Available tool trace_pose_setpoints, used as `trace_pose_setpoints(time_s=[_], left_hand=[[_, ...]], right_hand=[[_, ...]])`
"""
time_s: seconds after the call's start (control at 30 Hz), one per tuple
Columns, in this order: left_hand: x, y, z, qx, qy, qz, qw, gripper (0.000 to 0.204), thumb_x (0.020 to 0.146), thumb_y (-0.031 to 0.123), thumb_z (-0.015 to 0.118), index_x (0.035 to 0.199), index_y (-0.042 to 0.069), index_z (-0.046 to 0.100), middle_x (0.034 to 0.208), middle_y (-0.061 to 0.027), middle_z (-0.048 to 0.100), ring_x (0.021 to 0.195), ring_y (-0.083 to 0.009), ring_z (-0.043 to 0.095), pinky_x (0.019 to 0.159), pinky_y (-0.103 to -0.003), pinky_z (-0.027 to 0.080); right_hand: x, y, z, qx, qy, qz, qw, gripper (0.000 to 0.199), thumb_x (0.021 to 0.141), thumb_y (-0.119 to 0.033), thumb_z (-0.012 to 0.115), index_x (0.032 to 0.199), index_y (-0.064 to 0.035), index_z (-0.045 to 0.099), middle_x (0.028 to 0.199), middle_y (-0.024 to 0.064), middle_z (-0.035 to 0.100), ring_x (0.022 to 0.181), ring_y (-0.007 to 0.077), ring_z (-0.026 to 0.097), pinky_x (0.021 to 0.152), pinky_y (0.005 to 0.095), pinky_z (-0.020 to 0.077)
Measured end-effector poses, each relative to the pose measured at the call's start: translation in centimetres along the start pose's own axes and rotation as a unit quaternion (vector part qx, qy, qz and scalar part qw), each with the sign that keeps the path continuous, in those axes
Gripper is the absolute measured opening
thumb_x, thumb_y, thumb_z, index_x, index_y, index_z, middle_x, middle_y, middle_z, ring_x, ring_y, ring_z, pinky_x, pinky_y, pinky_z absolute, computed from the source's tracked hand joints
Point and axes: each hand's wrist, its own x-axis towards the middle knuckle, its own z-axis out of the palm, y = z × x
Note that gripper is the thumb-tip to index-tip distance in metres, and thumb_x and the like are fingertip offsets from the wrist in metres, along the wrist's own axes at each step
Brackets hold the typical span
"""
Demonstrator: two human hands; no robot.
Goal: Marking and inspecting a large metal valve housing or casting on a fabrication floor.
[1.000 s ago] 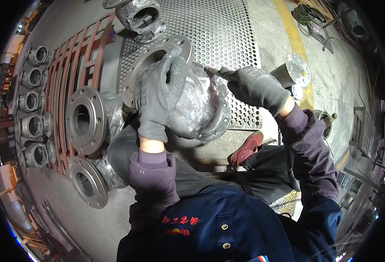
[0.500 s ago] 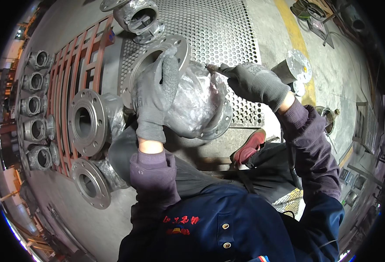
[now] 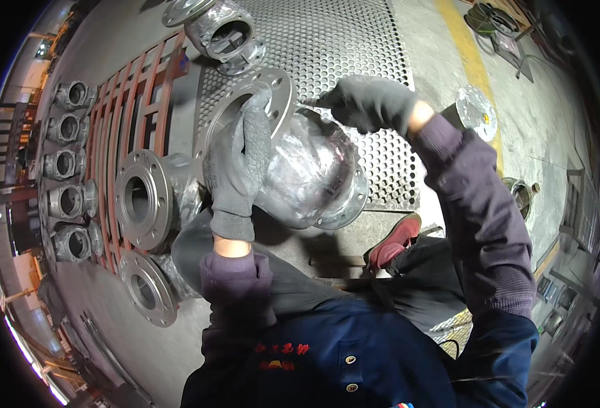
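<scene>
A grey metal valve body (image 3: 306, 170) with a round, bolt-holed flange (image 3: 284, 88) lies tilted in front of me, a second flange at its lower right. Around the near rim of the upper flange, my gloved left hand (image 3: 235, 153) is closed, its thumb and fingers a little apart. My gloved right hand (image 3: 368, 102) is closed in a fist just above the body's right side. A short dark tip (image 3: 311, 103) sticks out of it toward the flange; the rest of what it holds is hidden by the glove.
Two flanged castings (image 3: 143, 197) stand at my left beside a red-brown slatted rack (image 3: 133, 95). Another valve body (image 3: 221, 30) sits on the perforated metal plate (image 3: 327, 41). Several castings line the far left. A grey cylinder (image 3: 476, 112) stands at right by a yellow floor line.
My right hand has moved left and up over the valve body, bringing the dark tip closer to the flange. The left hand keeps its grip. The whole view has shifted slightly.
</scene>
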Motion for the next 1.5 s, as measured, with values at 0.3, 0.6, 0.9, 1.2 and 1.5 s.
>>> trace_pose_setpoints(time_s=[0.3,0.6,0.9,1.2,1.5], left_hand=[[0.0,-0.4,-0.1,-0.030,0.015,-0.001,0.999,0.036,0.100,0.026,0.044,0.122,0.004,0.060,0.110,-0.0154,0.067,0.099,-0.0298,0.066,0.085,-0.035,0.049],[-0.4,0.2,0.0,0.013,0.007,-0.041,0.999,0.038,0.100,0.027,0.042,0.123,0.002,0.059,0.113,-0.0169,0.066,0.102,-0.0299,0.065,0.088,-0.036,0.048],[-0.2,-2.0,0.7,0.004,0.029,0.010,1.000,0.036,0.100,0.024,0.044,0.122,0.001,0.060,0.115,-0.0169,0.065,0.108,-0.0300,0.063,0.091,-0.035,0.047],[0.8,-2.8,0.3,-0.072,0.013,0.041,0.996,0.035,0.101,0.026,0.044,0.121,0.004,0.061,0.114,-0.0136,0.067,0.107,-0.0211,0.063,0.090,-0.032,0.048],[1.5,-3.9,-0.5,-0.032,-0.084,0.054,0.994,0.040,0.102,0.025,0.043,0.130,-0.002,0.052,0.129,-0.0108,0.056,0.118,-0.0208,0.053,0.104,-0.032,0.038]], right_hand=[[6.4,0.5,-4.3,0.001,-0.213,0.094,0.972,0.045,0.086,-0.010,0.053,0.129,-0.0209,0.059,0.064,0.0068,0.062,0.046,0.0109,0.054,0.037,0.0270,0.0429],[6.9,3.2,-4.7,0.017,-0.228,0.087,0.969,0.028,0.084,-0.011,0.057,0.110,-0.0066,0.065,0.063,0.0060,0.062,0.048,0.0119,0.058,0.036,0.0257,0.0412],[2.1,4.6,-2.5,-0.002,-0.072,0.070,0.995,0.038,0.091,-0.006,0.052,0.128,-0.0080,0.058,0.063,0.0037,0.056,0.049,0.0115,0.056,0.043,0.0262,0.0467],[-7.2,-1.5,8.7,0.353,0.147,0.099,0.919,0.041,0.095,-0.026,0.058,0.131,-0.0057,0.054,0.087,0.0115,0.070,0.070,0.0133,0.064,0.066,0.0299,0.0510],[-14.8,-4.4,19.0,0.301,0.366,0.003,0.880,0.037,0.094,-0.015,0.057,0.125,0.0050,0.055,0.109,0.0169,0.068,0.078,0.0220,0.068,0.068,0.0340,0.0516]])
